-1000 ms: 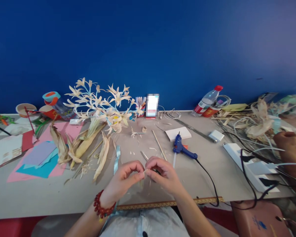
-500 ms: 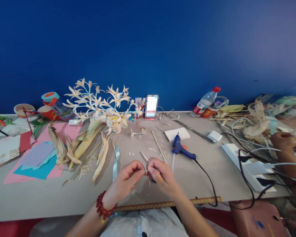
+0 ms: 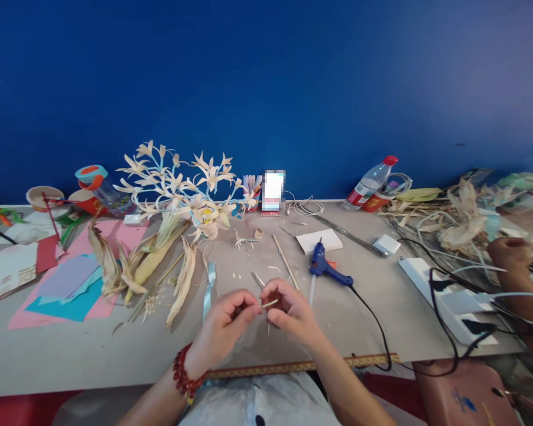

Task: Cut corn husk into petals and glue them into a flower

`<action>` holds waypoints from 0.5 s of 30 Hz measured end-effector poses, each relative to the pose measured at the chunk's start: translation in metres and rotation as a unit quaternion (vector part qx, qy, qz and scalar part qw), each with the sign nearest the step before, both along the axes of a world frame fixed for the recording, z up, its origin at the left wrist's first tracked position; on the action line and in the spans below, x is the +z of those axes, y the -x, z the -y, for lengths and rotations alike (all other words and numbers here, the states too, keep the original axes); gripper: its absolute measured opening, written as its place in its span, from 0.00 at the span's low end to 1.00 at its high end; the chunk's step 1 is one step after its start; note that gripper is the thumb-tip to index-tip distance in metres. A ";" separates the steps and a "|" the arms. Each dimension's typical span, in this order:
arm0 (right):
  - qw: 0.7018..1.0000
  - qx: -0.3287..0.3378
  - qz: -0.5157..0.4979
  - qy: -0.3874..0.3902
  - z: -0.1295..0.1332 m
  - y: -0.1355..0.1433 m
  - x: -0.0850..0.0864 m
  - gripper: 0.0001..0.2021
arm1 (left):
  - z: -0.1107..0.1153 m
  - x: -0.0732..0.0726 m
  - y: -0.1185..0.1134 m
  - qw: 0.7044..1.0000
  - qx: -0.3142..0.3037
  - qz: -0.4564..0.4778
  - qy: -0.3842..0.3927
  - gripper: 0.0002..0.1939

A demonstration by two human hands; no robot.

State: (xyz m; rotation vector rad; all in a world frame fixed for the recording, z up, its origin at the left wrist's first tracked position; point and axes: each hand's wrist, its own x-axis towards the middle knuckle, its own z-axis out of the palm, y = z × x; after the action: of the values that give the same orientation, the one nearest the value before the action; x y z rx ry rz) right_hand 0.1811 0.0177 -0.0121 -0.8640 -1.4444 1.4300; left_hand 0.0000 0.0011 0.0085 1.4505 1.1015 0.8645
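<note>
Between the thumb and fingertips of my left hand [image 3: 231,318] is a short, thin pale strip [image 3: 270,303], which looks like a piece of corn husk. Its free end points right, toward my right hand [image 3: 292,312], whose thumb stands apart from its curled fingers around that end. Whether the right fingers touch the strip, I cannot tell. Just beyond the hands a slim silvery tool [image 3: 257,278] lies partly hidden behind the right fingers. A light blue ribbon [image 3: 210,287] lies left of them, and a thin wooden stick [image 3: 286,260] lies beyond the right hand.
A blue glue gun [image 3: 323,265] rests against a white box [image 3: 318,241]. Husk flowers on blue stems [image 3: 182,177] stand back left, near dried husks [image 3: 137,272] and coloured paper [image 3: 66,313]. On the right are a power strip [image 3: 420,287] and another person's hand [image 3: 510,253].
My right fingers have let go of the pinch and spread apart, so the pale strip now shows. My left hand keeps its pinch in nearly the same place.
</note>
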 end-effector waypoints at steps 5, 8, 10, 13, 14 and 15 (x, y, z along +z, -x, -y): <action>0.999 -0.044 -0.009 0.011 0.007 0.006 0.004 0.10 | 0.000 0.000 -0.001 0.998 -0.017 0.036 0.048 0.15; 0.995 -0.080 -0.048 0.019 0.008 0.007 0.000 0.11 | 0.000 -0.001 0.001 1.000 -0.008 0.007 0.020 0.15; 0.988 -0.126 -0.086 0.030 0.007 0.007 -0.003 0.14 | 0.000 -0.001 0.002 0.999 0.002 -0.027 -0.018 0.14; 0.973 -0.195 -0.119 0.041 0.004 0.006 -0.006 0.17 | 0.001 0.000 0.003 0.995 0.014 -0.067 -0.070 0.13; 0.968 -0.211 -0.126 0.044 0.003 0.006 -0.006 0.17 | 0.001 0.000 0.003 0.993 0.017 -0.078 -0.088 0.13; 0.965 -0.220 -0.135 0.049 0.002 0.006 -0.005 0.17 | 0.002 0.000 0.003 0.990 0.019 -0.090 -0.107 0.12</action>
State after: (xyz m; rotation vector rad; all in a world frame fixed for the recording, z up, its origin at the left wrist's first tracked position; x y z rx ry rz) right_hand 0.1752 0.0154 -0.0173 -0.9409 -0.9137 1.2277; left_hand -0.0025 -0.0005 0.0086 1.7164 1.2022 0.9151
